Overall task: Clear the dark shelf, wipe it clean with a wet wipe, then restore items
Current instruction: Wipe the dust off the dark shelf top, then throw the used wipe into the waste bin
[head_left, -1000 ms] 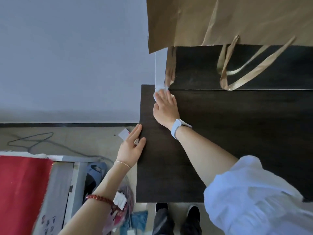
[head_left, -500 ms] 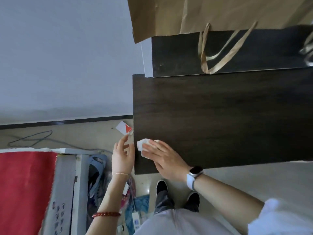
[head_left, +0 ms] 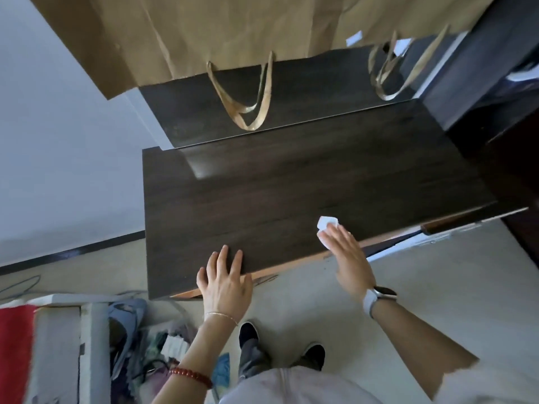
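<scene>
The dark shelf [head_left: 291, 205] fills the middle of the frame, a long board whose long axis runs from the lower left toward the right edge, rising slightly to the right; its near edge faces the person at the bottom. Behind it, in the upper half, a second dark surface [head_left: 210, 112] steps up, and two brown paper bags [head_left: 180, 30] lie on that, cut off by the top of the frame, their flat handles [head_left: 248, 112] hanging down toward the shelf. What the bags hold cannot be seen. At lower left a red cloth [head_left: 13, 351] and a heap of mixed things [head_left: 151, 345] on the floor are blurred and hard to make out. The left hand [head_left: 224, 284] rests on the shelf's near edge in the lower middle, fingers straight and spread, holding nothing. The right hand [head_left: 347, 255], with a watch [head_left: 376, 298] at the wrist, lies with straight fingers pressed on a white wet wipe [head_left: 326, 225] near the shelf's near edge, right of centre; most of the wipe is hidden beneath the fingers, with only its crumpled far end showing. Two dark shoes [head_left: 249, 333] stand at the bottom.
</scene>
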`<state>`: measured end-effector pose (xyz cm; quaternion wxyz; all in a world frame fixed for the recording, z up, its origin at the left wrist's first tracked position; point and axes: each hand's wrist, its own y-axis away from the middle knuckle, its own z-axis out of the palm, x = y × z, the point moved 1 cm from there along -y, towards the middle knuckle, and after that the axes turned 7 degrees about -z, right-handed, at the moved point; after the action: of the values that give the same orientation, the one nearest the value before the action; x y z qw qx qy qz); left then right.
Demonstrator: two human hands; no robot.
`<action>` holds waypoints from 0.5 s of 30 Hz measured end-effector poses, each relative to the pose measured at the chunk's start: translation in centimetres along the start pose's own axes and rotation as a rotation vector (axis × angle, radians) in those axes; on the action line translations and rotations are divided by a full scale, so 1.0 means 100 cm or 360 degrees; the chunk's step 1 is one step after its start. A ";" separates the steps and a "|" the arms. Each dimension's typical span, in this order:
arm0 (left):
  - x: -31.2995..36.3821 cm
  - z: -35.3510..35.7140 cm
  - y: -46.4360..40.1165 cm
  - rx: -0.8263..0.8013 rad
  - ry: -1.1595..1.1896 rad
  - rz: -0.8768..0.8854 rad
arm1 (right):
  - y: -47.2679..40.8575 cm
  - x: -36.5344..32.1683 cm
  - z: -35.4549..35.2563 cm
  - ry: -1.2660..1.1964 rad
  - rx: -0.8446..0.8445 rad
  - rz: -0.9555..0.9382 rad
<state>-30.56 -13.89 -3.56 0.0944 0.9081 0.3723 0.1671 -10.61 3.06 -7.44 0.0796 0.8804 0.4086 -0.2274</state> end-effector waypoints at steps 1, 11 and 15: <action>0.012 0.003 0.002 -0.0002 0.0000 0.0001 | -0.001 0.017 -0.010 -0.0001 0.0093 0.0125; 0.138 0.006 0.029 0.0004 0.0756 0.0154 | 0.031 0.064 -0.094 -0.0682 0.0598 0.0777; 0.216 0.025 0.038 -0.0552 0.1301 0.0078 | 0.088 0.050 -0.112 -0.1020 0.0725 0.0870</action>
<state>-12.78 -1.35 0.29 0.0862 0.7467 0.3238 0.5746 2.65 4.38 -0.29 0.0635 0.8362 0.0568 -0.5418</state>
